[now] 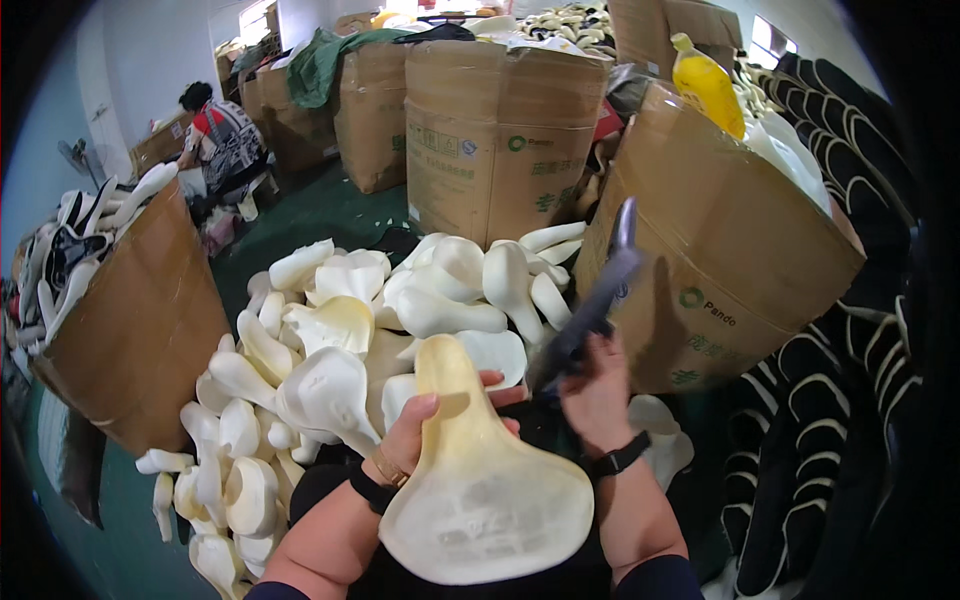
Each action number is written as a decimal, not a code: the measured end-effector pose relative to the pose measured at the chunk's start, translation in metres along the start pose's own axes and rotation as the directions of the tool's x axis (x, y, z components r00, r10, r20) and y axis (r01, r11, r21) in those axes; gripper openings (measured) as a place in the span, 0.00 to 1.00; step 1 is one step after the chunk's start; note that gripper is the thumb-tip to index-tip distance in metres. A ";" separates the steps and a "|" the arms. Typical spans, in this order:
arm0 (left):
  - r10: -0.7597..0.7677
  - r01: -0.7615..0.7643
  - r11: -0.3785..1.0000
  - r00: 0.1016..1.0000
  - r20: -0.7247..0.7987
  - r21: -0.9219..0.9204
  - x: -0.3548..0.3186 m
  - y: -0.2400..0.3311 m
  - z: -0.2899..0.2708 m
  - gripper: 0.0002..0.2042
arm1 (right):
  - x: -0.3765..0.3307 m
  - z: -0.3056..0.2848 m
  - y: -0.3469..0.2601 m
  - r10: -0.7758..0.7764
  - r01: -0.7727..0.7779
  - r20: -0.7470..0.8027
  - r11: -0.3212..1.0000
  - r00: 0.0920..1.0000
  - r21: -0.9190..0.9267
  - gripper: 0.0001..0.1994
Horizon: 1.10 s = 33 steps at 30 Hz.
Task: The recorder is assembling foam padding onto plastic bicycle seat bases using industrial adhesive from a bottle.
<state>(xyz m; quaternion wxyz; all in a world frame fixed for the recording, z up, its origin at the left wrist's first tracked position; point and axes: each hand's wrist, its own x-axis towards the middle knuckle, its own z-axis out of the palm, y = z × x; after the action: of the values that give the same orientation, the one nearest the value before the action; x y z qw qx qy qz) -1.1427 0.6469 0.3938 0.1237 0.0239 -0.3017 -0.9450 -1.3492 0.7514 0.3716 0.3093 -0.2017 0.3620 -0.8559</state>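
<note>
cartons (500, 145) stand on green floor (310, 210) beyond held pad (480, 495)

Bright white windows (768, 42) glare along the top; the dark purple handheld tool (605, 285) is blurred; fisheye distortion bends edges toward black corners.

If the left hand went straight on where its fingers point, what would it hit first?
The left hand, holding the pale saddle-shaped piece, would probably meet the blurred dark object in the right hand. Depth is unclear, so it might pass in front or behind.
</note>
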 end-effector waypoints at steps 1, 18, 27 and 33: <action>0.017 -0.016 0.999 1.000 0.026 -0.040 0.002 0.001 -0.016 0.36 | 0.006 0.015 -0.016 -0.180 0.130 -0.110 0.924 0.977 -0.359 0.10; 0.305 -0.267 0.948 0.920 -0.248 0.175 0.005 0.022 -0.055 0.25 | -0.050 0.031 -0.007 -0.069 0.217 0.222 0.613 0.973 -0.760 0.07; 0.364 -0.322 0.927 0.897 -0.249 0.193 -0.001 0.027 -0.038 0.24 | -0.053 0.037 -0.005 -0.069 0.195 0.194 0.606 0.979 -0.771 0.07; 0.381 -0.328 0.916 0.892 -0.245 0.229 0.002 0.020 -0.051 0.23 | -0.054 0.029 0.002 -0.152 0.344 0.312 0.521 0.938 -0.781 0.06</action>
<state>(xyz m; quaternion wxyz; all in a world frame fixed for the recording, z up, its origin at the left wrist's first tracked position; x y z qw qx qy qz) -1.1343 0.6022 0.3636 0.3341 0.1152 -0.3648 -0.8614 -1.2925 0.7723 0.3826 0.0880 -0.4593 0.6534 -0.5953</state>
